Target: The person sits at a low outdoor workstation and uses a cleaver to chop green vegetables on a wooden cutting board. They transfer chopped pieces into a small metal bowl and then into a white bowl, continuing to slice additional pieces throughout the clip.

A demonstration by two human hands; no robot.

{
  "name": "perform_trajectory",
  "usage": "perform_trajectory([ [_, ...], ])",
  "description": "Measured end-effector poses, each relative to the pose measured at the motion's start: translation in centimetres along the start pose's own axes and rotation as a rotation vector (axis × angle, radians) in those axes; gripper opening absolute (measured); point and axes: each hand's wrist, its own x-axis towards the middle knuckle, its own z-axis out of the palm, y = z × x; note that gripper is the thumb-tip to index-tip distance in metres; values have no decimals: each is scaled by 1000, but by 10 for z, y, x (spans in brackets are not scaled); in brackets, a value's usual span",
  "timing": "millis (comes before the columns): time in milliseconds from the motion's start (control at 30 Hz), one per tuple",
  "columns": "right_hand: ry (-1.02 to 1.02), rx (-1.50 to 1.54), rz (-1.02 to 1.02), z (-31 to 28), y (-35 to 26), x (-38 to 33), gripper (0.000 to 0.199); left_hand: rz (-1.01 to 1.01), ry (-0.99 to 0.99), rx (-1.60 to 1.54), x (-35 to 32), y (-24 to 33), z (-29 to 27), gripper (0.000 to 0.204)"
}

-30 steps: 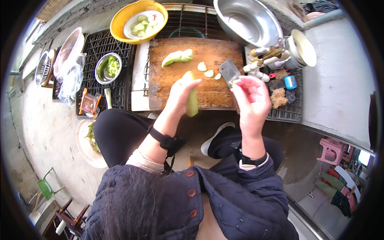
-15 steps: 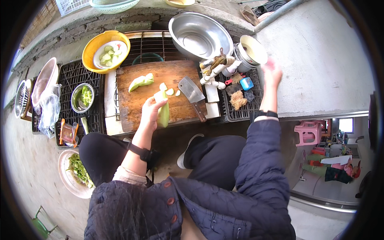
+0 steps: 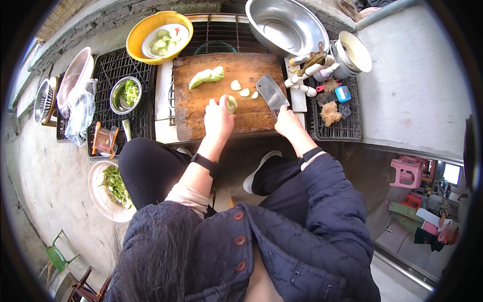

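Observation:
My left hand (image 3: 218, 118) presses a pale green vegetable piece (image 3: 231, 103) onto the wooden cutting board (image 3: 201, 108). My right hand (image 3: 288, 121) grips the handle of a cleaver (image 3: 272, 92), whose blade rests flat on the board to the right of the piece. A longer peeled green piece (image 3: 205, 76) lies at the board's far side. Three cut slices (image 3: 244, 89) sit between it and the blade.
A yellow basin with a plate of slices (image 3: 159, 36) stands far left of the board, a large steel bowl (image 3: 287, 26) far right. A small steel bowl of greens (image 3: 126, 94), a plate of greens (image 3: 111, 191), a white pot (image 3: 353, 53) and black crates surround the board.
My right hand came back from the far right and took the cleaver's handle. My left hand lowered the vegetable piece onto the board.

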Motion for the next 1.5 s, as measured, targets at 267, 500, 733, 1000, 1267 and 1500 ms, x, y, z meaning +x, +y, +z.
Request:
perform_trajectory([
  [267,77,257,-43,-5,-12,-19,56,-52,-88,-100,5,-19,1,61],
  [500,257,867,-185,-28,-48,-90,50,-87,-201,-85,-4,-20,-4,62],
  [733,245,762,-245,0,-73,-110,30,-150,-204,-287,-40,-25,-1,67],
  [1000,210,491,-502,5,-65,-130,35,-278,-140,-544,-61,-28,18,60],
  [1267,248,387,-480,5,-69,-125,34,-195,-74,-657,-63,-20,19,57],
  [1500,180,461,-426,8,-69,-117,31,-294,-102,-364,-64,-6,-1,57],
])
